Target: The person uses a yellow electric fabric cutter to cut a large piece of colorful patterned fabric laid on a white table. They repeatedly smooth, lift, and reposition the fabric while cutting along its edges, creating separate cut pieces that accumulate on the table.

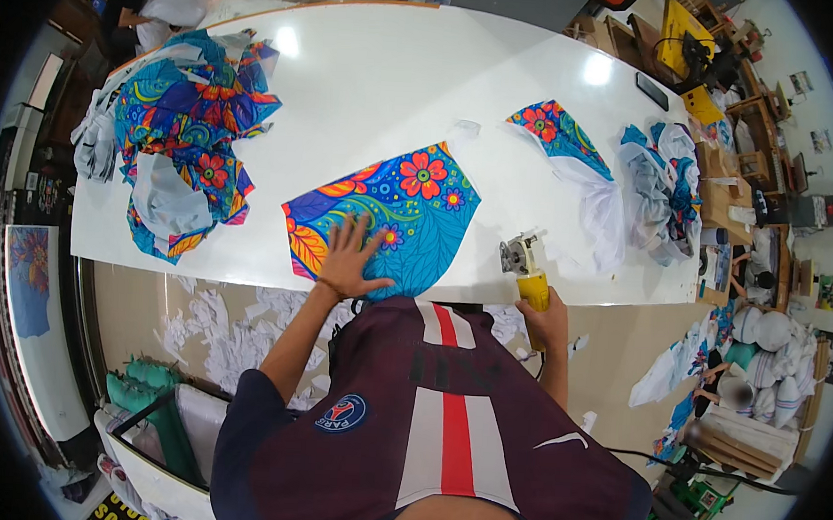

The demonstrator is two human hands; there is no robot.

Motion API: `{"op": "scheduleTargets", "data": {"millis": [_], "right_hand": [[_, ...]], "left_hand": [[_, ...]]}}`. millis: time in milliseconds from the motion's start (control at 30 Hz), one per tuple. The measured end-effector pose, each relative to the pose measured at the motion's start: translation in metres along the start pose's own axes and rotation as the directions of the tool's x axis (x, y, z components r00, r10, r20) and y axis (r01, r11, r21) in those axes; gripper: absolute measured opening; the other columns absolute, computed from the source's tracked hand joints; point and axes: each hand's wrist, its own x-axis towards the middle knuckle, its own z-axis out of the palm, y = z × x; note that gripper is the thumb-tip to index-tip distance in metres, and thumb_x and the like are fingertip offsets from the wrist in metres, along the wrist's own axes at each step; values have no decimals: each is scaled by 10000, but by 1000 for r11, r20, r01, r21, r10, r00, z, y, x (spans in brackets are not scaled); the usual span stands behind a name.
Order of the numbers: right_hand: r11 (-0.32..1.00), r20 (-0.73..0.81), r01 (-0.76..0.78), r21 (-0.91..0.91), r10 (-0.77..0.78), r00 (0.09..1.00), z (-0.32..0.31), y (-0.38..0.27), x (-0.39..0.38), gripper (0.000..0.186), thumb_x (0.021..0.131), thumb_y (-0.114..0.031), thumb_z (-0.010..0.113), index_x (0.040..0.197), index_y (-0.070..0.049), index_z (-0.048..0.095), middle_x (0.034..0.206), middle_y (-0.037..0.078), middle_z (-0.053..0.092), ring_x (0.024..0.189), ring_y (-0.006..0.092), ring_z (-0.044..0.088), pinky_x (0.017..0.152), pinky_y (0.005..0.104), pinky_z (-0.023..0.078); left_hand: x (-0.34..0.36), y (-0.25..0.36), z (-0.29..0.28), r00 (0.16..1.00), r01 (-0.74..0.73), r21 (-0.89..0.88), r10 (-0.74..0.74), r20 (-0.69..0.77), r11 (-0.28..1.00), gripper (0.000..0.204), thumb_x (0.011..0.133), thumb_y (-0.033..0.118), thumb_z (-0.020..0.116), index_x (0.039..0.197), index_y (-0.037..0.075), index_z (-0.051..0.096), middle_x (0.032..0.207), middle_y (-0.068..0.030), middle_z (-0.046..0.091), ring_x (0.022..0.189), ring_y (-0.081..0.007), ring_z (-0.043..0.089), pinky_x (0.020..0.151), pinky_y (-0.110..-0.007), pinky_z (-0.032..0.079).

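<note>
A cut fabric panel (432, 228) with a bright floral print on blue lies flat near the front edge of the white table (379, 79). My left hand (349, 259) rests on its left part, fingers spread and palm down. To the right of the panel, my right hand (547, 321) grips the yellow handle of an electric fabric cutter (532, 287). The cutter's metal head is over the table's front edge, apart from the panel. A smaller printed piece (562, 134) lies at the right, with white offcut material (600, 208) beside it.
Heaped printed fabric (194, 98) covers the table's left end. White and blue offcuts (663, 193) are bunched at the right end, near a phone (651, 92). Paper-like scraps (215, 329) litter the floor. A chair (157, 444) stands at lower left; a person (128, 5) is beyond the table.
</note>
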Motion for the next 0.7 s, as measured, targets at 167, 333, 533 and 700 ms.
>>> {"op": "scheduleTargets", "data": {"millis": [167,333,533,700], "right_hand": [[938,79,-28,-345,59,995,9,-30,3,578,809,-461,797,1159,-54,580,931,233,746,908,452,732,787,519,573],[894,136,38,-446,26,990,13,-60,39,622,807,-503,762,1198,-70,546,953,244,734,941,461,725,801,554,566],[892,147,94,-442,-32,989,16,-86,76,635,786,-509,760,1204,-75,560,987,248,730,956,464,723,821,554,567],[882,176,119,-455,-42,984,18,-96,104,652,770,-508,767,1216,-75,571,1018,252,725,969,457,721,833,551,566]], "left_hand": [[-41,-24,0,913,403,163,-382,-145,900,1011,864,776,639,1632,161,402,1730,-244,182,1573,-550,91,1253,-670,86],[-56,-25,10,805,567,15,-550,-224,824,985,889,722,654,1640,145,380,1727,-252,177,1594,-486,102,1257,-656,94],[-65,-27,24,767,507,-37,-470,-437,861,905,896,601,718,1600,108,436,1703,-214,265,1589,-396,215,1260,-617,166],[-65,-30,29,717,454,-89,-423,-554,886,828,898,526,740,1560,93,495,1668,-213,347,1547,-382,326,1253,-583,223]]}}
